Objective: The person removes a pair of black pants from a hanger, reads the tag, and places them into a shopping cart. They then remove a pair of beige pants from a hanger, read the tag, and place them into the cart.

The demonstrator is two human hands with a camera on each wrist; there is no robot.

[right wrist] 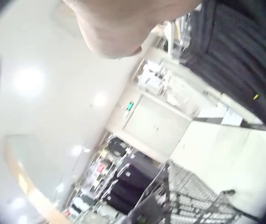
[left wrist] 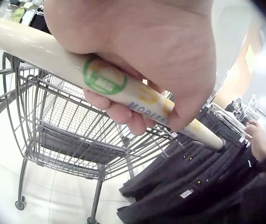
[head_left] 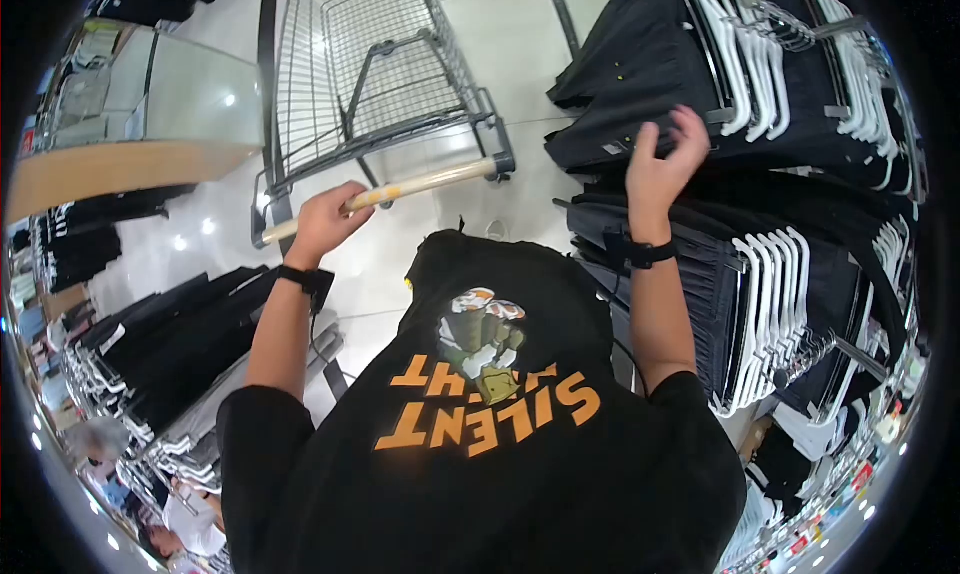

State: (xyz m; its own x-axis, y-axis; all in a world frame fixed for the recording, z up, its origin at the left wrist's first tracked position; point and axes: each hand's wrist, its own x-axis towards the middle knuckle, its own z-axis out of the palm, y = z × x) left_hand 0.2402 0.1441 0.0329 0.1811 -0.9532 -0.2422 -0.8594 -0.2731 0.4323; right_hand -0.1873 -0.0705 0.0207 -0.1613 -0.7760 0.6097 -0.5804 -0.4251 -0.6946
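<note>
My left hand (head_left: 328, 221) grips the cream handle (head_left: 435, 180) of a grey wire shopping cart (head_left: 370, 124). In the left wrist view, the fingers curl under this handle (left wrist: 35, 43), which bears a green round logo and printed lettering. Raised beside the rack at the right, my right hand (head_left: 662, 174) holds nothing, its fingers loosely bent and apart. Closest to it are dark trousers (head_left: 625, 84) on white hangers (head_left: 735, 59), some with small tags. Only part of the right hand (right wrist: 119, 32) shows at the top of the right wrist view, with dark cloth (right wrist: 238, 60) beside it.
More dark garments (head_left: 660, 239) on white hangers (head_left: 775, 294) fill the right side. Another clothes rack (head_left: 190, 344) stands at the left, below a wood-edged counter (head_left: 130, 174). Another person (head_left: 195, 519) is at the lower left. Pale glossy tiles (head_left: 510, 34) cover the floor.
</note>
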